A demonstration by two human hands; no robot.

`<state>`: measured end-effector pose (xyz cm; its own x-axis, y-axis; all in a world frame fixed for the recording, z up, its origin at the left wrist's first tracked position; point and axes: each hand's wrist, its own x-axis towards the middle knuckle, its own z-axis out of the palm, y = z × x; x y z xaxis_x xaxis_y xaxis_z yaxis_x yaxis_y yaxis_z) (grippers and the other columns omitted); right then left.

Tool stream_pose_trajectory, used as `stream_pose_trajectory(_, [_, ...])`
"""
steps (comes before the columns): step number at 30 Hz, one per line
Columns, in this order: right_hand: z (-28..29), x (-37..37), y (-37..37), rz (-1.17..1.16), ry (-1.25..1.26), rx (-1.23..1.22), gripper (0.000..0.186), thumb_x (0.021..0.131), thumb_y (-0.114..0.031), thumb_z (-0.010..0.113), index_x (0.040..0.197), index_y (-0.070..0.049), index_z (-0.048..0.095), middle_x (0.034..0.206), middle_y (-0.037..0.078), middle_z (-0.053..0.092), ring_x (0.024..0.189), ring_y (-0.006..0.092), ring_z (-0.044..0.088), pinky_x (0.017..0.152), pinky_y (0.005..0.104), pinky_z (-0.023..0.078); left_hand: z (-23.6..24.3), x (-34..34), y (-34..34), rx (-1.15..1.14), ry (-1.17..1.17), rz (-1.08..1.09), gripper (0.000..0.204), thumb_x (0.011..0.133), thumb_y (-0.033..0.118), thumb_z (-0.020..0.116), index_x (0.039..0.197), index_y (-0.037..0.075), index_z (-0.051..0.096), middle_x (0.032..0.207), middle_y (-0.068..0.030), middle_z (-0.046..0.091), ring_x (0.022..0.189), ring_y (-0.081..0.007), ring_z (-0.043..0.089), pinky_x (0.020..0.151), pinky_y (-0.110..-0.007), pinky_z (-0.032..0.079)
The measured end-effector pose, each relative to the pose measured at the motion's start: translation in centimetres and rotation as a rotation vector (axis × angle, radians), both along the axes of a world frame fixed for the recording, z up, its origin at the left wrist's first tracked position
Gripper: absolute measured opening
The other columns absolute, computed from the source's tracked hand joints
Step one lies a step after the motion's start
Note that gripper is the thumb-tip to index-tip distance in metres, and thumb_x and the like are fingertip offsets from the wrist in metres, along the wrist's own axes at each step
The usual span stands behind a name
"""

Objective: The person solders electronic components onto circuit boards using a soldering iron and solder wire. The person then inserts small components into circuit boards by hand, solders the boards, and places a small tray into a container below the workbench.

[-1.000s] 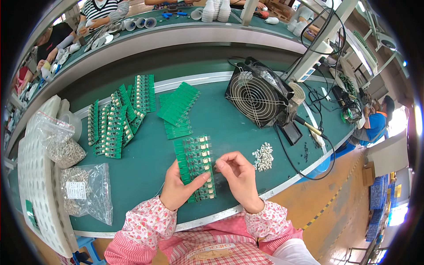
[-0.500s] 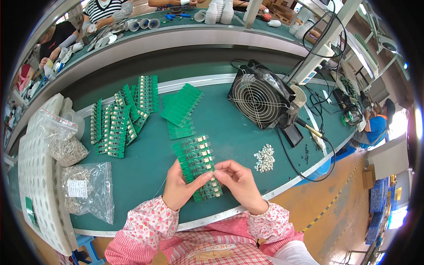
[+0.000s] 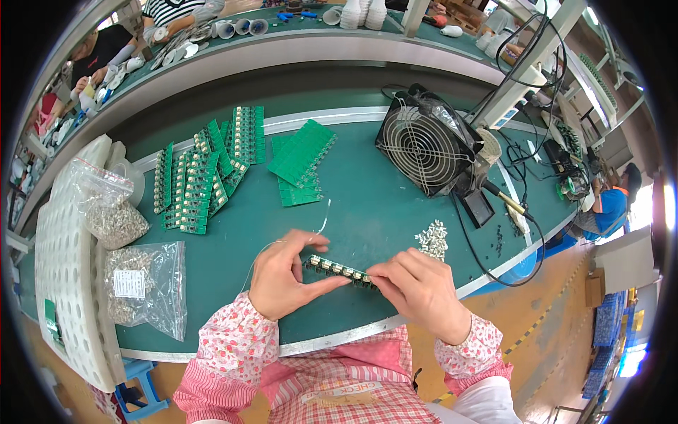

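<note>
Circuit board (image 3: 342, 271) lies between the two hands in the head view, tilted nearly edge-on above the table (image 3: 367, 222), its row of white parts (image 3: 337, 268) showing. The right hand (image 3: 425, 288) pinches its right end between thumb and fingers. The left hand (image 3: 280, 281) curves loosely about the left end, thumb along the near side; whether its fingers press the far side cannot be told. A pile of loose white pieces (image 3: 432, 242) sits just beyond the right hand. Steady support at both ends, with light fingertips along the edges, would probably keep the board from flexing.
</note>
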<state>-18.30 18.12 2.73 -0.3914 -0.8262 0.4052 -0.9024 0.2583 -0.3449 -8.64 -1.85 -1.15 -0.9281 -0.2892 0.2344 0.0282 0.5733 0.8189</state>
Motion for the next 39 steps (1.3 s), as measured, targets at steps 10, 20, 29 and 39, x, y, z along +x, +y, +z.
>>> stream_pose_trajectory(10, [-0.4, 1.1, 0.2, 0.019, 0.045, -0.009, 0.022, 0.071, -0.008, 0.072, 0.091, -0.008, 0.063, 0.073, 0.001, 0.054, 0.063, 0.0177, 0.054, 0.054, 0.0290, 0.046, -0.1, 1.1, -0.3, 0.221, -0.100, -0.080, 0.030, 0.066, 0.017, 0.082, 0.087, 0.003, 0.065, 0.080, -0.0031, 0.067, 0.049, -0.0051, 0.050, 0.048, -0.020, 0.041])
stream_pose_trajectory(20, [-2.2, -8.6, 12.0, -0.772, -0.996, -0.647, 0.049, 0.093, -0.034, 0.053, 0.129, 0.000, 0.047, 0.096, 0.004, 0.060, 0.071, 0.0056, 0.052, 0.052, 0.0194, 0.043, 0.0, 1.2, -0.2, 0.157, -0.030, -0.141, 0.029, 0.066, 0.010, 0.082, 0.089, 0.002, 0.066, 0.083, -0.0041, 0.067, 0.057, -0.0074, 0.057, 0.055, -0.021, 0.045])
stream_pose_trajectory(29, [-3.2, -15.1, 11.7, -0.601, -1.259, -0.794, 0.046, 0.094, -0.040, 0.051, 0.130, -0.011, 0.048, 0.103, 0.007, 0.063, 0.074, 0.0063, 0.056, 0.057, 0.0201, 0.045, -0.5, 1.5, -0.1, 0.056, 0.032, -0.142, 0.024, 0.065, 0.010, 0.082, 0.083, 0.005, 0.068, 0.078, -0.0035, 0.066, 0.056, -0.0103, 0.055, 0.058, -0.024, 0.044])
stream_pose_trajectory(39, [-2.8, -5.2, 9.2, -0.755, -0.312, -0.703, 0.021, 0.090, -0.008, 0.057, 0.109, -0.001, 0.052, 0.083, 0.006, 0.057, 0.060, 0.0078, 0.053, 0.053, 0.0198, 0.045, -1.3, 1.8, -0.3, -0.062, 0.123, -0.158, 0.027, 0.063, 0.016, 0.084, 0.081, 0.008, 0.066, 0.071, 0.0008, 0.065, 0.053, -0.0112, 0.057, 0.068, -0.027, 0.045])
